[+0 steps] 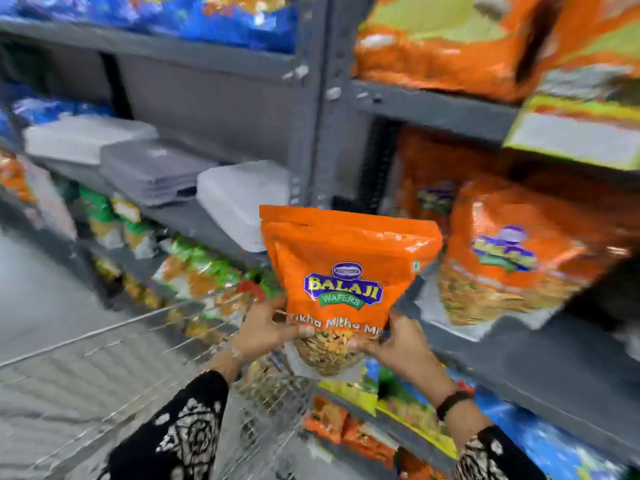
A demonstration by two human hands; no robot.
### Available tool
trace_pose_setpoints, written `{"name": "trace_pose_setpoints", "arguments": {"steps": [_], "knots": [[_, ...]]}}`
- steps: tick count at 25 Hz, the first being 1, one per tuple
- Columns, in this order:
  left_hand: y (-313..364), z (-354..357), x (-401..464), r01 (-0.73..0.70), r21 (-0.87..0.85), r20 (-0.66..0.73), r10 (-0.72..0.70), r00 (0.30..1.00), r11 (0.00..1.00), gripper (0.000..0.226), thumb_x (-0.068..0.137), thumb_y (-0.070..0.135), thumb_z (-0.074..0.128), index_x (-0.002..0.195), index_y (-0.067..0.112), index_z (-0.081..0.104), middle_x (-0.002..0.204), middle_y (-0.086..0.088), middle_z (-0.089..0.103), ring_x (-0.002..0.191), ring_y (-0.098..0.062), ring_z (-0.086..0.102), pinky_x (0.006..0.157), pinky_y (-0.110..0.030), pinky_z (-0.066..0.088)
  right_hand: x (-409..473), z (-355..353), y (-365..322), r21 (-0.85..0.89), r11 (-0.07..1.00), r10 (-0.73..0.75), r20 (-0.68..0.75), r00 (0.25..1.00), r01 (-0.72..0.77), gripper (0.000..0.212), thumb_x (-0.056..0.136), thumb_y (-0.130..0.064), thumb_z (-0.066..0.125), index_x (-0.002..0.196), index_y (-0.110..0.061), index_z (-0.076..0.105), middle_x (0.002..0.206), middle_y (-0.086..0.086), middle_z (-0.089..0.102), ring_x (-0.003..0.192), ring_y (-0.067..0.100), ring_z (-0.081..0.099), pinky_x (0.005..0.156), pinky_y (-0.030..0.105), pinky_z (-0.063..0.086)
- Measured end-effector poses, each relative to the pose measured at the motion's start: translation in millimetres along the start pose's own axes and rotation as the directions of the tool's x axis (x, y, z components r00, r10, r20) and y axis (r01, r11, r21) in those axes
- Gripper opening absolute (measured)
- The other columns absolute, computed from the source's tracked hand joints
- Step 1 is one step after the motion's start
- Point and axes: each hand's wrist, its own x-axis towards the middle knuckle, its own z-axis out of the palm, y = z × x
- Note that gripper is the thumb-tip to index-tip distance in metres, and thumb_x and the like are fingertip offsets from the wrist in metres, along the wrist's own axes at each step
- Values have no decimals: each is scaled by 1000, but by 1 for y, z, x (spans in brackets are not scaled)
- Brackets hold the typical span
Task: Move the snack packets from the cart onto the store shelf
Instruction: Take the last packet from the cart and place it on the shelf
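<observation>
- One orange packet (346,268) is held upright in the air, above the cart (145,344) and in front of the shelf (519,348).
- Left hand (263,329) is clamped on its lower left edge; right hand (398,341) is clamped on its lower right corner.
- At least two matching orange packets (512,258) stand on the shelf just right of it.
- Three blurred plastic boxes (152,171) lie on the shelf to the left.
- The grey upright (311,133) stands behind the packet.
</observation>
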Motion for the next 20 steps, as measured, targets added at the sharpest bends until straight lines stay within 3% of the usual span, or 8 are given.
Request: {"name": "trace_pose_setpoints", "arguments": {"steps": [2,5,6,8,10,15,18,20], "knots": [[41,56,14,-77,-5,160,76,984,997,31,62,25,77,83,35,57,84,17,67,79,0,64,69,-9,51,-38,-56,14,14,998,59,-143,988,-57,38,61,-28,79,87,-31,51,84,-6,67,81,11,63,70,23,50],[79,138,36,-146,-18,350,143,926,989,43,46,42,72,85,31,57,88,8,66,82,-8,61,77,-24,51,-87,-119,44,30,981,190,-344,920,-192,33,61,-25,79,78,-32,52,86,5,70,82,20,63,74,35,50],[89,166,44,-166,-15,407,158,899,986,44,48,41,73,87,32,55,89,9,64,82,-8,60,76,-22,51,-103,-136,56,45,972,227,-412,882,-229,33,61,-25,80,78,-30,52,86,7,70,82,21,63,74,36,49],[107,220,54,-204,-43,480,199,854,978,42,65,24,75,98,28,49,93,10,61,82,-1,57,70,-10,49,-126,-163,77,77,957,277,-524,805,-279,34,62,-27,79,82,-28,52,84,4,67,82,20,62,70,35,48],[122,272,60,-235,-69,514,237,825,969,43,75,14,67,112,17,45,103,4,59,87,-1,55,69,-9,46,-141,-186,98,109,942,315,-620,719,-319,33,64,-27,78,85,-27,53,82,0,64,82,19,61,67,32,45],[133,351,90,-198,-52,531,195,825,979,39,85,13,53,122,11,41,112,1,51,113,-19,50,97,-34,41,-131,-215,140,199,914,378,-738,559,-354,39,66,-24,77,99,-18,57,91,4,69,89,24,63,74,38,51],[123,375,117,-113,-55,541,124,832,992,40,86,12,51,124,15,38,125,-6,50,120,-28,46,104,-52,39,-116,-219,158,220,917,373,-770,518,-333,49,67,-25,76,110,-16,53,88,-4,65,85,16,60,63,18,46],[114,385,130,-42,-50,561,63,825,998,36,86,12,51,119,19,39,124,-7,49,119,-29,46,102,-57,39,-107,-216,169,243,912,387,-773,502,-329,45,68,-21,75,107,-21,52,87,-7,63,86,17,61,63,15,44]]}}
